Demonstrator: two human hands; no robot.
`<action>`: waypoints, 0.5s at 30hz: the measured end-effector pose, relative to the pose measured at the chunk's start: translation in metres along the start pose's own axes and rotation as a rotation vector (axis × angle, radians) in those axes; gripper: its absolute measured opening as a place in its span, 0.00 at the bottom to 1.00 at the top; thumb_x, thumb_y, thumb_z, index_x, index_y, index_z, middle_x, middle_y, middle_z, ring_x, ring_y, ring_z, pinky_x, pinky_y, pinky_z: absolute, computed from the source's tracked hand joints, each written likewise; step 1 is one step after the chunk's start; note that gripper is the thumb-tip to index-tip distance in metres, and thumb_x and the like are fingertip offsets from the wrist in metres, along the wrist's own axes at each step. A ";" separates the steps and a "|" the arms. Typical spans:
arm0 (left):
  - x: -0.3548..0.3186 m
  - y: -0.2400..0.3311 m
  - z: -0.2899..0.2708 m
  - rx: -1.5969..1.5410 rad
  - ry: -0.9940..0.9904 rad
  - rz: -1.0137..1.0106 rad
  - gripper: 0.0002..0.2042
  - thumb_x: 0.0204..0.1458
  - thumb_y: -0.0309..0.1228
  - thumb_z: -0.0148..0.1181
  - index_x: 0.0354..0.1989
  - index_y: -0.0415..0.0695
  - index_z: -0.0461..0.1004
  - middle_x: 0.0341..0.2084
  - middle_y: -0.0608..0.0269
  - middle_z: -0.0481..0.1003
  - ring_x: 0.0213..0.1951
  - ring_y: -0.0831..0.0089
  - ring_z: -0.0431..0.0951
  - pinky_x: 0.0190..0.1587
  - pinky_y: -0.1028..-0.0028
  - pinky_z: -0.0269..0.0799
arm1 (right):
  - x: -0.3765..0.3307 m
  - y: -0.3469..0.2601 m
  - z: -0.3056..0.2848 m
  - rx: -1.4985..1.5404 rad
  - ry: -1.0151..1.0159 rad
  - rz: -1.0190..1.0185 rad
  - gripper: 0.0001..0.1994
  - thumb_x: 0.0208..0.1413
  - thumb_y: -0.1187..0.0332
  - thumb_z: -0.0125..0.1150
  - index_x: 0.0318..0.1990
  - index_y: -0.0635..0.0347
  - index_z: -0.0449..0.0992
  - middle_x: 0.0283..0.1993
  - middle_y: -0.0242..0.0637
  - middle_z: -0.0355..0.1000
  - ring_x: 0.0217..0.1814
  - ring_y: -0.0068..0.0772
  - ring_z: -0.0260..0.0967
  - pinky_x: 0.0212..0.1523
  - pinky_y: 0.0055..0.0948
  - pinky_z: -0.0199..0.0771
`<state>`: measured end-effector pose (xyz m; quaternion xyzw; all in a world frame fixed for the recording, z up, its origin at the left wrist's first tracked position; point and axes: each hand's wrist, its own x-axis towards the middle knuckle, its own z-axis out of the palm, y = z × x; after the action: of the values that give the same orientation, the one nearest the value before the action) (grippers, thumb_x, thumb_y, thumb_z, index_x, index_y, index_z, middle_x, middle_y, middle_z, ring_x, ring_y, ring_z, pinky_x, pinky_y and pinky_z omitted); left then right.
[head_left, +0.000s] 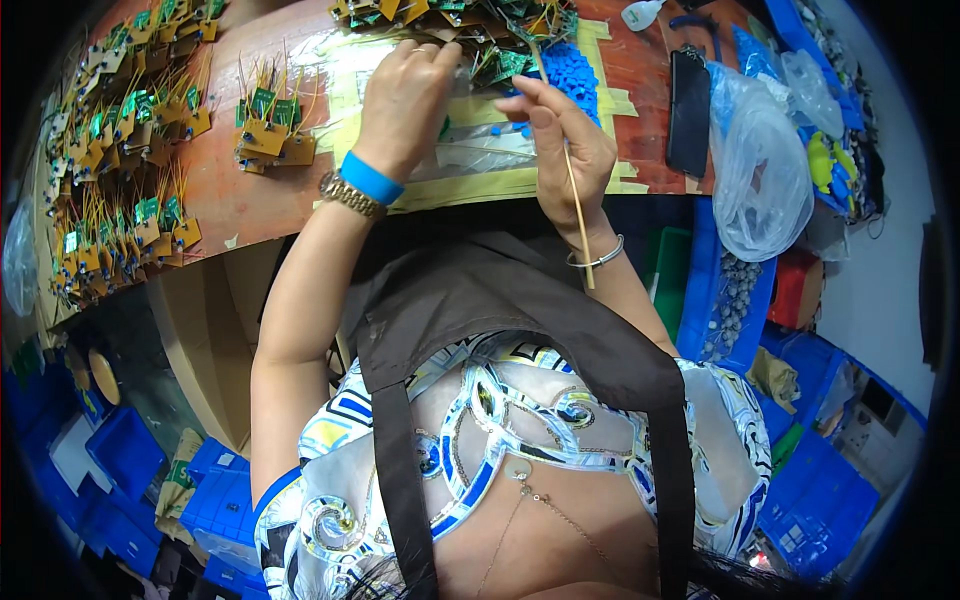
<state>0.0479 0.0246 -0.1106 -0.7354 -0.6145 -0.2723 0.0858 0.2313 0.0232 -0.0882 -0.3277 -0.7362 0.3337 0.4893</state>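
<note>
My left hand (408,105) is closed over the taped work area, its fingers curled away from view. What they hold, if anything, is hidden. Just beyond and to the right lies a pile of green and orange-yellow circuit boards (497,66) with wires. A thin wooden stick (577,205) slants through my right hand (572,145), gripped between thumb and fingers, one end reaching back over my wrist. Beside that hand spreads a heap of small blue plastic pieces (572,82). A few loose blue ones lie on the clear sheet (475,158) between my hands.
Yellow tape (470,187) borders the work area. A small board cluster (272,130) and many wired boards (130,150) cover the table's left. At right lie a black phone-like slab (687,110) and a clear plastic bag (765,165). Blue bins (222,490) stand below.
</note>
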 end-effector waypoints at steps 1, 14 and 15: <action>-0.001 -0.003 -0.004 -0.010 0.056 -0.008 0.18 0.43 0.19 0.55 0.46 0.40 0.74 0.28 0.56 0.76 0.36 0.58 0.75 0.38 0.64 0.73 | -0.003 0.002 -0.001 0.007 -0.039 0.009 0.19 0.68 0.59 0.45 0.50 0.67 0.76 0.33 0.40 0.77 0.35 0.25 0.72 0.39 0.22 0.71; -0.078 -0.017 -0.024 -0.756 0.456 -0.692 0.10 0.55 0.21 0.59 0.44 0.33 0.78 0.29 0.59 0.81 0.29 0.78 0.79 0.33 0.79 0.75 | -0.013 0.020 0.025 -0.016 -0.317 0.050 0.17 0.67 0.62 0.47 0.38 0.68 0.77 0.30 0.39 0.75 0.26 0.25 0.70 0.28 0.22 0.70; -0.079 -0.017 -0.024 -0.757 0.457 -0.692 0.10 0.55 0.21 0.59 0.44 0.33 0.78 0.29 0.59 0.81 0.29 0.78 0.79 0.33 0.79 0.75 | -0.013 0.021 0.026 -0.037 -0.322 0.032 0.17 0.67 0.61 0.48 0.37 0.68 0.77 0.30 0.39 0.75 0.26 0.26 0.70 0.27 0.23 0.70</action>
<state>0.0174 -0.0501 -0.1335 -0.3926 -0.6454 -0.6383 -0.1476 0.2141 0.0200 -0.1191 -0.2907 -0.8057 0.3761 0.3533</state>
